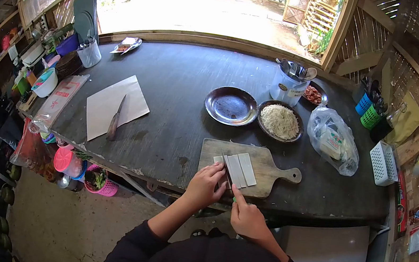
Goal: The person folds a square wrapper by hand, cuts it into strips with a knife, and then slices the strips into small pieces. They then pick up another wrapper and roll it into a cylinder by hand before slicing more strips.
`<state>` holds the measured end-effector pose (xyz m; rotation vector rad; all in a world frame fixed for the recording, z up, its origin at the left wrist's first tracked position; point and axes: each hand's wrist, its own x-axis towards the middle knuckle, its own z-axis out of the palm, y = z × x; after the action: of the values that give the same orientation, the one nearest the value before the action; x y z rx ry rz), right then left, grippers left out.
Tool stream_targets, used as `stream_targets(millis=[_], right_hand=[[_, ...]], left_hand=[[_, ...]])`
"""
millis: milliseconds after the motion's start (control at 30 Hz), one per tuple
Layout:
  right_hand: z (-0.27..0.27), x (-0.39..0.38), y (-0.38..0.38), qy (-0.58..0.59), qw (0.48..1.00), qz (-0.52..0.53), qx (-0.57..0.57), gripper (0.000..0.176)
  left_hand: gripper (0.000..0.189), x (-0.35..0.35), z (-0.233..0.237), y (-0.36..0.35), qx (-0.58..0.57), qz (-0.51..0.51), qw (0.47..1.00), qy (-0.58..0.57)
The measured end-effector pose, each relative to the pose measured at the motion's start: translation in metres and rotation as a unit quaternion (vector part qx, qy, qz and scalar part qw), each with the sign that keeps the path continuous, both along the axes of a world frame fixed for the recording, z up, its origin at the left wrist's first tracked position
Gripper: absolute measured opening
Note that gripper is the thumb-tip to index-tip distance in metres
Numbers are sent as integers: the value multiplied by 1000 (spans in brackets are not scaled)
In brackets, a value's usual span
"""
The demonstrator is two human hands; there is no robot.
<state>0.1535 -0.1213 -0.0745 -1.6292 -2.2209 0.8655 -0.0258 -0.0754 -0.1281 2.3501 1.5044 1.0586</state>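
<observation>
A wooden cutting board (212, 150) with a handle lies at the table's front edge. On it are flat white strips (240, 169), side by side. My left hand (206, 185) presses down with bent fingers at the left end of the strips. My right hand (249, 218) is wrapped round the handle of a knife, its thin blade (227, 171) running away from me along the strips, right beside my left fingertips. Behind the board stand a plate heaped with pale shreds (281, 122) and a dark, shiny plate (230, 105).
To the left, a second knife (115, 120) lies across a sheet of paper (97, 110). A knotted plastic bag (333, 140) sits right of the shreds. Behind are a tub of cutlery (286, 86) and a dish of reddish pieces (313, 94). A white basket (384, 163) stands at the right edge.
</observation>
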Motion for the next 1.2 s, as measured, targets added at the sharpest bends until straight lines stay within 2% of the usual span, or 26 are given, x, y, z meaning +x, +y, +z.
stream_targets(millis=[233, 400, 1200], right_hand=[[6, -8, 10, -6, 1000, -1, 11, 53], [-3, -15, 19, 0, 998, 4, 65, 52], [-2, -11, 2, -13, 1000, -21, 5, 56]], left_hand=[[39, 1, 1, 0, -12, -1, 1000, 9], [39, 0, 0, 1, -13, 5, 1000, 4], [42, 1, -2, 2, -15, 7, 1000, 6]])
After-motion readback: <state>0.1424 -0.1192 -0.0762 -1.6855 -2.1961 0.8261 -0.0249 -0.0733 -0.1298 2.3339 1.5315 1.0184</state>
